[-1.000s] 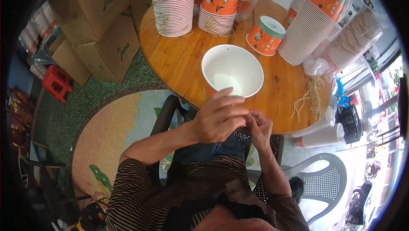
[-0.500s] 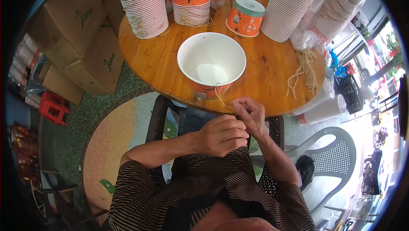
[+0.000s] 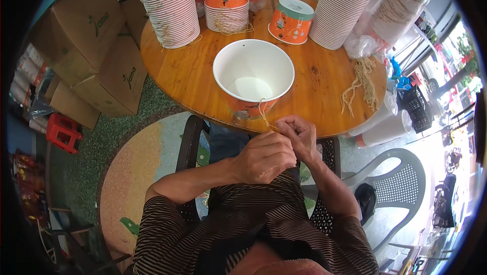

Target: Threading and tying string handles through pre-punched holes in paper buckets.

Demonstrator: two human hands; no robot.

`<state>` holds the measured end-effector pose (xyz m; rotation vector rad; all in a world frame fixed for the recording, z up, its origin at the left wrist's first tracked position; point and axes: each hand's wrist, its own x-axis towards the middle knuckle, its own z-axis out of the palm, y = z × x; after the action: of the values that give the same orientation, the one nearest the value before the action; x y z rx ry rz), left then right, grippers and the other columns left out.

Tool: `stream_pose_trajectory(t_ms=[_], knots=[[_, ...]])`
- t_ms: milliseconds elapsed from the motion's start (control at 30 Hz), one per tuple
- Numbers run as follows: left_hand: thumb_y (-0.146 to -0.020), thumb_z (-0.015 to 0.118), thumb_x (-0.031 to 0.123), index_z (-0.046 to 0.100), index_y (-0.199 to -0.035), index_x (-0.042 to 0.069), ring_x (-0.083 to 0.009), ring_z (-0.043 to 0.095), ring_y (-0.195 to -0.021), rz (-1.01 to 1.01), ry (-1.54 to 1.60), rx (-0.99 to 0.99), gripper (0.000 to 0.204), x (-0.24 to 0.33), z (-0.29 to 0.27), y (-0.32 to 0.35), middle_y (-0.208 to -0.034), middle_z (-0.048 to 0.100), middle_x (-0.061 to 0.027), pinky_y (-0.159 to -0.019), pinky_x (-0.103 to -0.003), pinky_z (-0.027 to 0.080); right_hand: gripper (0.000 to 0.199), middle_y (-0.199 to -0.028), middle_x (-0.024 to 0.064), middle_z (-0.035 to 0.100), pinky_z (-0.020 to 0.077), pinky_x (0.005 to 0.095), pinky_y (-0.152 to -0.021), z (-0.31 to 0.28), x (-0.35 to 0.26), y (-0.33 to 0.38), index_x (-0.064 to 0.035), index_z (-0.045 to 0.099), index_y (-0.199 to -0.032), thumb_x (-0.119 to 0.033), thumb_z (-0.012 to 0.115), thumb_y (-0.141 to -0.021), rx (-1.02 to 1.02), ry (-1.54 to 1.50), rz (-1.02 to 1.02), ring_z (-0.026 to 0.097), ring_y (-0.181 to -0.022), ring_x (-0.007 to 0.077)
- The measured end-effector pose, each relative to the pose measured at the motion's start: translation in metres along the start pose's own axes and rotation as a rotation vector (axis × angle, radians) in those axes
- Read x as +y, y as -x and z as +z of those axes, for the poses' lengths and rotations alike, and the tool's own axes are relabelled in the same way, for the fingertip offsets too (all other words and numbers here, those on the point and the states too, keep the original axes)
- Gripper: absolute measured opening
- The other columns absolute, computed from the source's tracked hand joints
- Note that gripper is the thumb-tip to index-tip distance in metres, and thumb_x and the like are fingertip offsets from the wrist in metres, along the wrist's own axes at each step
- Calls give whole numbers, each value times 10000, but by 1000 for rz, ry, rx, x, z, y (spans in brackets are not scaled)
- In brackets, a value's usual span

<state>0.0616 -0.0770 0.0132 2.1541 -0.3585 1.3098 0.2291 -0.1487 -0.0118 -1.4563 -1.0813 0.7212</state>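
Observation:
A large white-lined paper bucket (image 3: 252, 67) with an orange outside stands upright near the front edge of the round wooden table (image 3: 177, 85). A hole shows near its far rim. From its near side a thin tan string (image 3: 263, 113) runs down to my hands. My left hand (image 3: 266, 156) is closed, knuckles up, just past the table edge. Close against it, my right hand (image 3: 299, 135) pinches with thumb and forefinger. The string's end goes in among the fingers, where I cannot see it fully.
Tall stacks of paper buckets (image 3: 167, 9) stand along the back of the table, one with strings on it. An upside-down orange bucket (image 3: 290, 21) sits between stacks. Loose strings (image 3: 362, 85) hang over the right edge. Cardboard boxes (image 3: 109, 80) are at left, a grey chair (image 3: 395, 186) at right.
My left hand has shifted slightly up toward the bucket, closer to my right hand. The bucket appears a touch further right in the view, the string still running to my hands.

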Motion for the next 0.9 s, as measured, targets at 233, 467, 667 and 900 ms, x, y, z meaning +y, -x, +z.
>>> stream_pose_trajectory(t_ms=[233,467,667,900], knots=[[-800,798,-39,717,-889,34,-300,697,-834,-61,50,-6,140,1,-2,-2,-887,717,-87,-740,-394,547,192,-701,-51,616,465,235,-613,2,6,-1,9,738,-986,-182,728,-998,7,41,-11,511,-695,12],[-877,758,-34,714,-911,22,-247,702,-805,-356,131,-53,79,0,4,3,-882,714,-110,-725,-337,550,194,-707,-49,626,465,233,-604,-6,4,-3,13,741,-1011,-180,727,-998,-7,48,-46,524,-696,10],[-1014,678,74,692,-995,-27,-96,684,-779,-824,467,90,104,-7,1,8,-872,732,-62,-688,-261,532,177,-725,-35,663,470,226,-595,-3,5,-2,20,737,-1028,-153,711,-1009,-10,11,-20,554,-683,12],[-1054,652,158,655,-908,12,-67,611,-713,-1079,412,-223,206,-9,-21,11,-813,674,-25,-623,-226,479,151,-830,-40,701,467,198,-641,-4,13,3,24,729,-1034,-124,707,-1011,-17,-41,-26,580,-753,9]])
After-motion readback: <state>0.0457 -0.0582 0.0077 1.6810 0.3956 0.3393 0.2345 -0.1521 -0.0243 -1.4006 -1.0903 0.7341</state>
